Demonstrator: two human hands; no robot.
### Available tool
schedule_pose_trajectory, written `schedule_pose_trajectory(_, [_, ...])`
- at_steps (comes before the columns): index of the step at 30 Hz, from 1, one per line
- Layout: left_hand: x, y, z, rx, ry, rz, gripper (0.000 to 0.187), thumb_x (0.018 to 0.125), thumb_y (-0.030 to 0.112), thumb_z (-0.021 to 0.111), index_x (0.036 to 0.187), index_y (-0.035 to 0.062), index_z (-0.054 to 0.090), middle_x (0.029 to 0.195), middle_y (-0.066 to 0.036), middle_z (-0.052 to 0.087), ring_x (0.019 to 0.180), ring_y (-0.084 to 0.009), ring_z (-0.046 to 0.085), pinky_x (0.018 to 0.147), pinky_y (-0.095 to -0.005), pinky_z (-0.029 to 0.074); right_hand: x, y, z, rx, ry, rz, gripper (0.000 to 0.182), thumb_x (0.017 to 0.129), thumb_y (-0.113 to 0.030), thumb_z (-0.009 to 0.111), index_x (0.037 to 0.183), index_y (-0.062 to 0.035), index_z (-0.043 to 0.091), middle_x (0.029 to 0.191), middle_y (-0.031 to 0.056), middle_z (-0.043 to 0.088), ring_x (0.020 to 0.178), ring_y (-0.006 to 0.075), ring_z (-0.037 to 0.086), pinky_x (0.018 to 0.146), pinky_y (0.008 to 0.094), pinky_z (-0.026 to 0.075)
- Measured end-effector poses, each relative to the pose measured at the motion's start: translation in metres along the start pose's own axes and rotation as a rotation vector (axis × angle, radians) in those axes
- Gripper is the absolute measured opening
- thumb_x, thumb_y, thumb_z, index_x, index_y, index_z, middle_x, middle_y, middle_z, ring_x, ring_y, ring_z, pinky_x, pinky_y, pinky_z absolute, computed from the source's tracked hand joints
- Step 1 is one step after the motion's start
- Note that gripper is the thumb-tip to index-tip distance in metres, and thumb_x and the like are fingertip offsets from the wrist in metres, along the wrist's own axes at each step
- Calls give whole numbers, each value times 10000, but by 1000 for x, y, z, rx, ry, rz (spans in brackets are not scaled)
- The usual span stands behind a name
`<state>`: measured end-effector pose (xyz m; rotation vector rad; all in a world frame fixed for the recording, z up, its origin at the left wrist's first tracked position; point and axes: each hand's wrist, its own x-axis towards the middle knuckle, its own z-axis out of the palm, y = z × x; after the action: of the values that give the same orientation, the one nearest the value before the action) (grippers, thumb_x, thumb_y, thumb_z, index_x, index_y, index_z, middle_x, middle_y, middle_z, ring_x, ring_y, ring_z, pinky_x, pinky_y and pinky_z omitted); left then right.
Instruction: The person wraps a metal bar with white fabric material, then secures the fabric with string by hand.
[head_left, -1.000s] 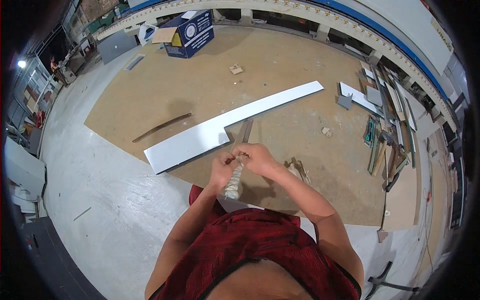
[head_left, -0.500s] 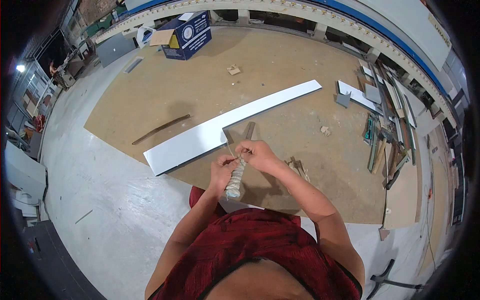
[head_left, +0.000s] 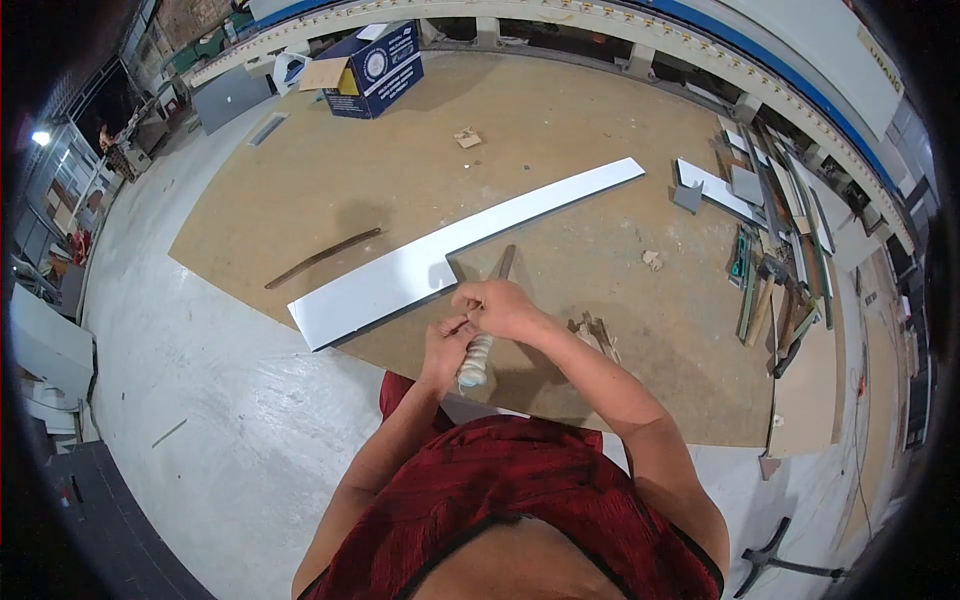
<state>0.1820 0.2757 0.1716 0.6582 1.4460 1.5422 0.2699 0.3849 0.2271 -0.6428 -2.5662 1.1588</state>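
A brown, narrow tool [head_left: 507, 262] lies in front of me, with a pale cord-wrapped handle [head_left: 476, 362] at its near end. My left hand [head_left: 447, 348] is closed at the left side of the wrapping, fingers bent against it. Across the top of the wrapping is my right hand [head_left: 500, 310], its thumb and fingers pinched together close to the left fingertips. What the right fingers pinch is hidden under them. Just beyond both hands lies a long white board [head_left: 400, 272] with a stepped, notched edge.
A brown strip [head_left: 322, 259] lies left of the board. Wood scraps [head_left: 597, 338] sit right of my forearm. A blue box [head_left: 375, 72] stands at the back. A hammer [head_left: 765, 290] and offcuts are piled at the right edge of the brown tabletop [head_left: 560, 120].
My right hand has shifted left and over the upper wrapping, towards the left fingers. A loose strand that stood up between the hands no longer shows.
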Motion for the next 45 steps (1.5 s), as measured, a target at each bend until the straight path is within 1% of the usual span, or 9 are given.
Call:
schedule_pose_trajectory(8, [-2,2,4,32,89,-69,155,820,95,556,783,-34,634,657,-6,572,555,-66,493,498,-216,393,-10,15,-7,695,219,-20,237,714,-62,621,934,-21,540,729,70,589,648,119,552,574,266,448])
schedule_pose_trajectory(11, [-3,5,7,-27,125,-73,159,826,87,545,823,-42,637,681,-21,585,577,-71,506,515,-215,409,-25,45,4,682,381,254,225,744,-130,649,899,-25,526,728,62,574,590,112,543,511,253,435])
schedule_pose_trajectory(17, [1,-5,7,-82,76,-88,193,823,65,519,926,-77,600,800,-78,609,662,-118,566,598,-242,467,-58,41,39,1046,123,637,287,772,-296,650,861,-54,525,736,40,548,532,99,522,421,208,383])
schedule_pose_trajectory(28, [3,-15,12,-150,35,-60,217,830,93,507,952,-70,583,821,-80,606,689,-128,572,618,-249,469,-46,65,67,1414,215,548,173,789,-180,597,924,-83,548,737,12,557,556,88,513,445,223,410])
schedule_pose_trajectory(32, [2,-11,17,-139,73,-94,189,823,88,520,909,-56,605,791,-59,605,663,-120,566,611,-239,463,-47,61,64,1343,242,566,268,780,-185,613,1004,-55,544,801,26,558,610,110,531,518,250,447])
schedule_pose_trajectory(35, [-2,-7,19,-103,113,-85,159,818,81,525,847,-42,621,737,-31,590,622,-97,533,571,-225,433,-46,59,76,759,681,341,338,750,-172,645,1049,-46,549,886,63,550,731,173,546,661,287,456])
schedule_pose_trajectory(38, [3,-22,15,-11,110,-23,147,815,75,526,782,-30,624,686,-7,564,590,-73,490,530,-216,390,-45,60,62,253,692,-31,334,706,-135,676,1019,-57,590,951,90,533,855,234,523,774,310,420])
schedule_pose_trajectory(41, [5,-24,16,-7,52,15,152,813,72,526,738,-22,619,655,6,543,576,-61,464,513,-213,362,-39,57,56,105,609,-90,182,698,-53,664,876,-30,634,917,80,536,860,173,502,736,275,422])
schedule_pose_trajectory(45, [1,-17,17,-20,46,-6,138,812,74,525,748,-13,613,673,2,550,598,-70,486,530,-220,378,-31,67,59,484,507,-12,65,714,-38,652,770,-5,643,820,57,546,815,157,504,717,271,410])
